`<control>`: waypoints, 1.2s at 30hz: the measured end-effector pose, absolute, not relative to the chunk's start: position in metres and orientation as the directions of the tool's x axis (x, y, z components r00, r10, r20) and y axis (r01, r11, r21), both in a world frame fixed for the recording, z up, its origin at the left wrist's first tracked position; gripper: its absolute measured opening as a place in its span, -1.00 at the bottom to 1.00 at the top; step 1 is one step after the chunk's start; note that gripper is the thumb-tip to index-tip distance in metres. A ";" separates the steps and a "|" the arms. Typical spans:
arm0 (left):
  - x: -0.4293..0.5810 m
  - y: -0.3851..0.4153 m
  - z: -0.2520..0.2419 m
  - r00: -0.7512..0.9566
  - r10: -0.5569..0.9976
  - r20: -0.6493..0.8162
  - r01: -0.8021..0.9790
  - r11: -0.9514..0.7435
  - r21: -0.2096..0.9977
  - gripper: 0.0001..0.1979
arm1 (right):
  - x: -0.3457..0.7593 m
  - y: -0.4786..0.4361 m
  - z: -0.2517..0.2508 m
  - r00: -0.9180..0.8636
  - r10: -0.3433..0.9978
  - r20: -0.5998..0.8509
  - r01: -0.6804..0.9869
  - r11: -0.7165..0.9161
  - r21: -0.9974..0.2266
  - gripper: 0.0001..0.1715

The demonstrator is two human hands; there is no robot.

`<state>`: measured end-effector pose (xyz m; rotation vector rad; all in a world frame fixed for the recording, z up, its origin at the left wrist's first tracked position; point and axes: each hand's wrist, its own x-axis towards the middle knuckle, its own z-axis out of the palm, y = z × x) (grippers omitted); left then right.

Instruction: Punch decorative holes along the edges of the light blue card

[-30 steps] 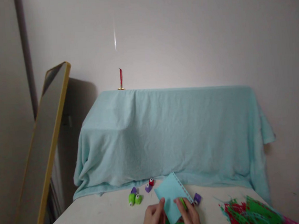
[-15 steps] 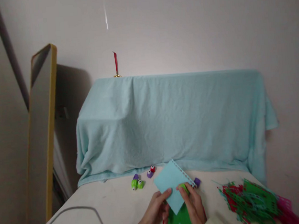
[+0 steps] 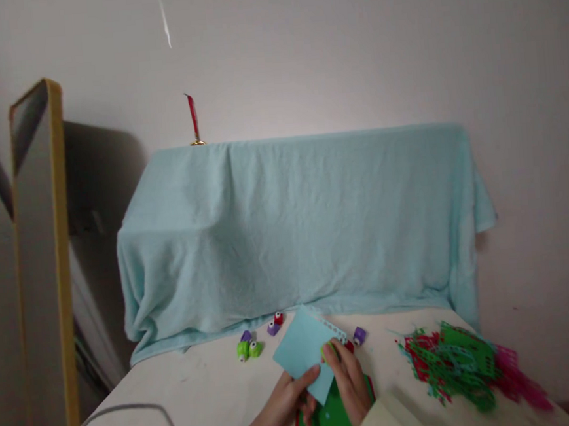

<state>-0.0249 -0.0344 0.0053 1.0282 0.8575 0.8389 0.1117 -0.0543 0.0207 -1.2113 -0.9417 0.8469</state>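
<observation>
Though cluttered, white table (image 3: 204,390), pale wall (image 3: 326,52)

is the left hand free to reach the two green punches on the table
Probably yes: only bare tabletop lies between the left hand and the green punches, which sit just beyond it. Its fingers are holding the light blue paper, though, so it would need to let go first.

— How was the light?
— Dim and soft, coming from the left; the mirror (image 3: 40,271) threw a dark shadow on the wall (image 3: 301,54).
— And sharpness?
— Soft throughout; the paper scraps (image 3: 454,360) smeared, edges bowed.
</observation>
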 end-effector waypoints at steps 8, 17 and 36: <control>-0.027 -0.033 0.011 0.064 0.996 -0.064 -0.309 0.081 0.948 -0.46 | 0.130 -0.042 0.046 0.254 0.917 0.307 0.026 0.311 -0.950 -0.56; -0.034 -0.036 0.016 0.027 1.000 -0.003 -0.049 0.005 0.999 -0.42 | 0.115 -0.047 0.030 0.089 0.961 0.260 0.117 0.249 -0.961 -0.59; -0.039 -0.028 0.000 -0.023 1.000 -0.011 0.027 0.011 1.000 -0.45 | 0.113 -0.049 0.027 -0.010 0.893 0.449 0.505 0.392 -0.769 -0.69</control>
